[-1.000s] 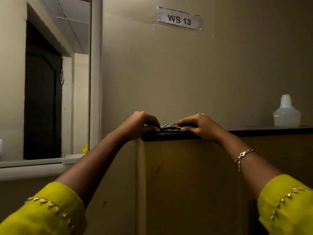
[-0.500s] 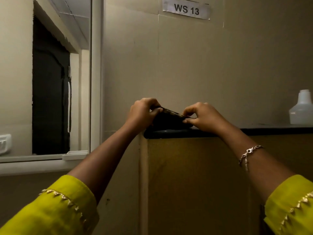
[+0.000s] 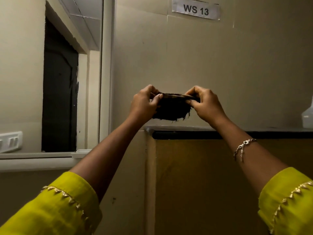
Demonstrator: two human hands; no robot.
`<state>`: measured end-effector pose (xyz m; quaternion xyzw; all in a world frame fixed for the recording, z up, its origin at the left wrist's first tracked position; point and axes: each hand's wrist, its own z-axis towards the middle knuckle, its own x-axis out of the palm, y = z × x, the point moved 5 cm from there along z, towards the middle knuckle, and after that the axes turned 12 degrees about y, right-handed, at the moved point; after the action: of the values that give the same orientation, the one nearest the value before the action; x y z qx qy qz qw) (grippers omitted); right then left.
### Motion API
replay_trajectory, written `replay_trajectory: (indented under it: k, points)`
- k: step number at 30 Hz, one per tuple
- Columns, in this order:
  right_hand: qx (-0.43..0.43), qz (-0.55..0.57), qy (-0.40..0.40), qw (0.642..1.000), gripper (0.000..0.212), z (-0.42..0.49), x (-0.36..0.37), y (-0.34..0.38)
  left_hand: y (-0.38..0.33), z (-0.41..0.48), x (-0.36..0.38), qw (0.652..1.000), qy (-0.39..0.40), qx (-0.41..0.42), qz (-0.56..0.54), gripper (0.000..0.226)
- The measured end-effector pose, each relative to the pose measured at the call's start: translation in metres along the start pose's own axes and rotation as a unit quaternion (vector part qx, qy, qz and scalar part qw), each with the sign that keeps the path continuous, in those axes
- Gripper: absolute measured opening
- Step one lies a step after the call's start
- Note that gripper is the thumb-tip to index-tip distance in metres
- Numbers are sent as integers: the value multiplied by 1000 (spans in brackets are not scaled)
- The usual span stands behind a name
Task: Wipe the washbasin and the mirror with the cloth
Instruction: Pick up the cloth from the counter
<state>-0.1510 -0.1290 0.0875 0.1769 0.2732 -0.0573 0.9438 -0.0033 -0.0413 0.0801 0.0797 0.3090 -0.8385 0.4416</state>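
Hands are both raised in front of the beige wall, and between them hangs a small dark cloth with frayed edges (image 3: pixel 171 109). The left hand (image 3: pixel 145 104) pinches the upper left border of the cloth between the thumb and curled fingers. The right hand (image 3: pixel 205 103) pinches the upper right border in the same manner, so the top border is drawn tight and the rest sags below it. The cloth is in the air, just above the black ledge (image 3: pixel 237 134) that tops a brown wooden panel (image 3: pixel 203 175). It seems not to touch the ledge.

As I judge it, the step in hand is taking up and opening the cloth, and no wiping is begun. The next move calls for gathering the cloth into one hand and carrying it to the left, where the large wall mirror (image 3: pixel 50 82) hangs near the left forearm. The washbasin is not in view, so I cannot tell how far away it is.

Nothing stands between the hands and the mirror, but its raised pale frame (image 3: pixel 106 65) lies between wall and glass, and the loose threads could catch on that edge. To the right a white plastic bottle (image 3: pixel 308 117) stands on the ledge, well apart from the right hand. A paper label (image 3: pixel 196 10) reading "WS 13" is high on the wall, out of the way.
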Motion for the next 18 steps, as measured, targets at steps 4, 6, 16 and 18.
replay_trajectory:
  k: [4,6,16,18]
  points:
    - [-37,-3,-34,999,7,0,-5,22,-13,-7,-17,999,-21,26,1,4]
    - [-50,-2,-41,998,7,0,-7,36,-21,-13,-28,999,-30,36,7,4]
    - [-97,52,-47,993,8,-2,3,109,-49,-54,-97,997,-64,36,38,8]
    - [-102,65,-29,992,10,-4,14,125,-50,-66,-115,996,-64,25,51,6]
